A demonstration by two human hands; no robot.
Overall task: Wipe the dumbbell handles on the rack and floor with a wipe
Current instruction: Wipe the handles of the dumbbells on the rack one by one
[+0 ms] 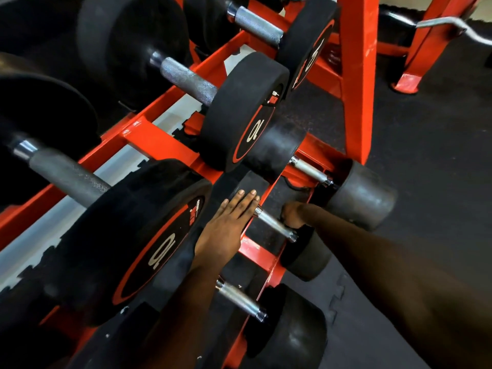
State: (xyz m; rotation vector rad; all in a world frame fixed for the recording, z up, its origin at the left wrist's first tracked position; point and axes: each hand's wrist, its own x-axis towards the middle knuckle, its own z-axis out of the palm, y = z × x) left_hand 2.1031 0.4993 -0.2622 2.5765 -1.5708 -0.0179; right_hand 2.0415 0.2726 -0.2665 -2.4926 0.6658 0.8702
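A red rack (pixel 159 145) holds black dumbbells on two tiers. My left hand (pixel 229 227) lies flat, fingers together, on the black inner head (pixel 239 182) of a lower-tier dumbbell. That dumbbell's chrome handle (pixel 271 223) runs down to the right. My right hand (pixel 292 215) is curled at the far end of the handle, next to the outer head (pixel 306 257). No wipe shows; the inside of the fist is hidden. Two more lower-tier handles, one (pixel 311 171) behind and one (pixel 239 299) in front, are bare. Knurled handles (pixel 189 81) lie on the upper tier.
Large dumbbells marked 10 (pixel 162 251) overhang the lower tier just left of my left arm. A red upright post (pixel 356 75) stands behind the lower dumbbells. A curl bar (pixel 442 23) rests at the top right. Black rubber matting (pixel 426 155) covers the floor on the right.
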